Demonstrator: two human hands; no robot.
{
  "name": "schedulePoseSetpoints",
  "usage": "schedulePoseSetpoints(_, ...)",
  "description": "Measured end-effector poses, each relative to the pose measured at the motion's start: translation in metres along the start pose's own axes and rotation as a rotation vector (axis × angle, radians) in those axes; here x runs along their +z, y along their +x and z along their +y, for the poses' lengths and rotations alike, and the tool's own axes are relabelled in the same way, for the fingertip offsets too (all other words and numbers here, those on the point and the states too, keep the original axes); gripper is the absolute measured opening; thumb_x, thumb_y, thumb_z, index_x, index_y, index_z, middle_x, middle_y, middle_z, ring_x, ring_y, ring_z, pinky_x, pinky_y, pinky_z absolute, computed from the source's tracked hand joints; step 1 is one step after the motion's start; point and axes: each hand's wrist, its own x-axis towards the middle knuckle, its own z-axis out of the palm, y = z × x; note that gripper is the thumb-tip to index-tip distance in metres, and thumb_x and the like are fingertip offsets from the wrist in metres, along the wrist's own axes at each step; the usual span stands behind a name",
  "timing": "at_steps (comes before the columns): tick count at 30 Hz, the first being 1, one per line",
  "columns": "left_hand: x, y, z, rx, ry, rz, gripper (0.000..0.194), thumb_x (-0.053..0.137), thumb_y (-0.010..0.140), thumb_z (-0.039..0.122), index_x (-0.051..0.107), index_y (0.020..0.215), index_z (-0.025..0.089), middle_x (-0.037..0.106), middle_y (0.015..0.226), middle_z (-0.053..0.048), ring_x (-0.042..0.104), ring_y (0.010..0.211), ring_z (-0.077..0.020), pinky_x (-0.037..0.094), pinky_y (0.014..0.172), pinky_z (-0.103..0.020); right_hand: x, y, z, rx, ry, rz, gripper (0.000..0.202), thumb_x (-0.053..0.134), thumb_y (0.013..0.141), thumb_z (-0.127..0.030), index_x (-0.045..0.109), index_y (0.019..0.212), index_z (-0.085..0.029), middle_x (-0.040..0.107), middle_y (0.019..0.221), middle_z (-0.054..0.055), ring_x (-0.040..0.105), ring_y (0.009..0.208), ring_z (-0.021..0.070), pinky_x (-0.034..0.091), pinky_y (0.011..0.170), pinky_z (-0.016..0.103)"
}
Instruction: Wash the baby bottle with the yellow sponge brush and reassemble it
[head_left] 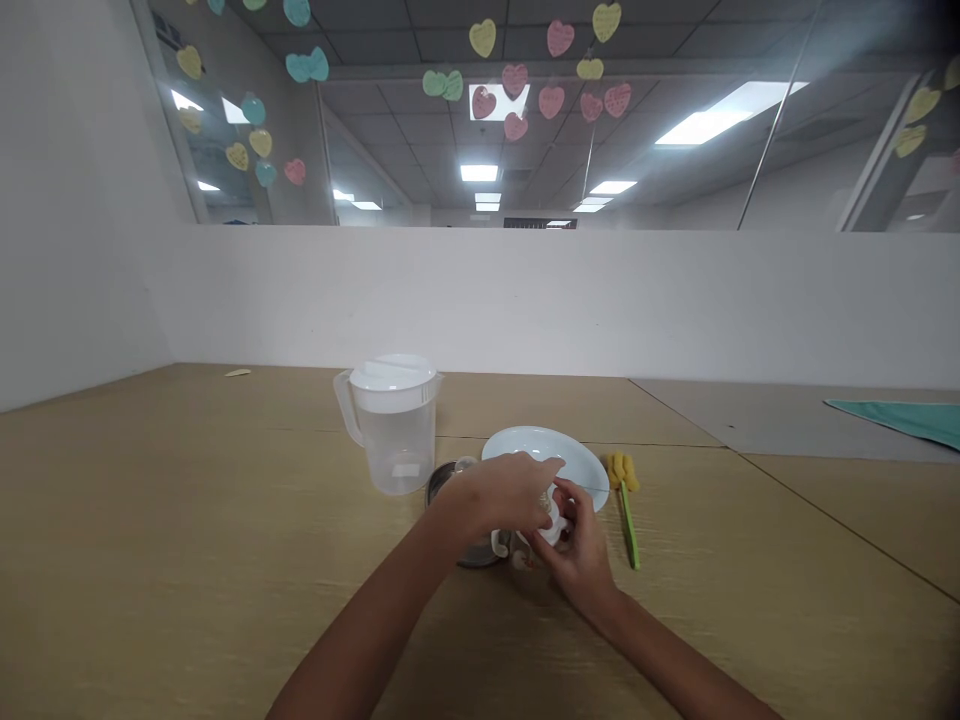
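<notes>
My right hand (581, 555) has its thumb and fingers closed around a small white object (553, 528) with a rounded edge. What kind of thing it is, I cannot make out. Over its left side reaches my left hand (506, 490), palm down, fingertips bent down at the object; whatever they grip is hidden. A white curved handle (499, 543) shows just below my left hand. Under my left wrist sits a round metal bowl (435, 485), partly covered, with something clear in it. Behind both hands lies a white oval plate (536, 438).
A lidded clear plastic pitcher (397, 430) stands left of the bowl. To the right of the plate lies a yellow sponge brush (624, 475) with a green handle. A teal cloth (907, 418) is at the far right. The white wall (525, 300) borders the table's back.
</notes>
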Motion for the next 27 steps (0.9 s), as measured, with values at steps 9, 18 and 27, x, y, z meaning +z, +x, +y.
schedulePoseSetpoints(9,0.003,0.006,0.004,-0.055,0.063,0.046,0.038,0.057,0.075,0.043,0.056,0.101,0.016,0.064,0.094,-0.009,0.061,0.083,-0.0231,0.042,0.058,-0.026,-0.001,0.000,-0.003,-0.010,-0.031,0.009,0.052,0.064,0.071,-0.037,0.041,0.115,-0.021,0.054,0.090,0.004,0.055,0.077,0.0169,0.049,0.063,0.029)
schedulePoseSetpoints(18,0.004,0.007,-0.016,0.212,-0.099,0.005,0.063,0.058,0.070,0.016,0.039,0.129,0.023,0.060,0.114,-0.006,0.057,0.100,-0.0191,0.043,0.074,-0.024,0.001,0.001,0.002,-0.004,-0.041,0.019,0.052,0.066,0.070,-0.038,0.041,0.113,-0.021,0.058,0.090,0.004,0.058,0.075,0.0173,0.049,0.061,0.029)
schedulePoseSetpoints(27,0.006,0.011,-0.017,0.019,-0.175,0.057,0.068,0.058,0.071,0.048,0.040,0.130,0.020,0.063,0.098,-0.007,0.059,0.088,-0.0212,0.044,0.065,-0.026,-0.001,0.002,-0.002,0.015,-0.032,-0.010,0.057,0.067,0.070,-0.041,0.038,0.116,-0.022,0.062,0.101,0.008,0.062,0.078,0.0177,0.051,0.064,0.030)
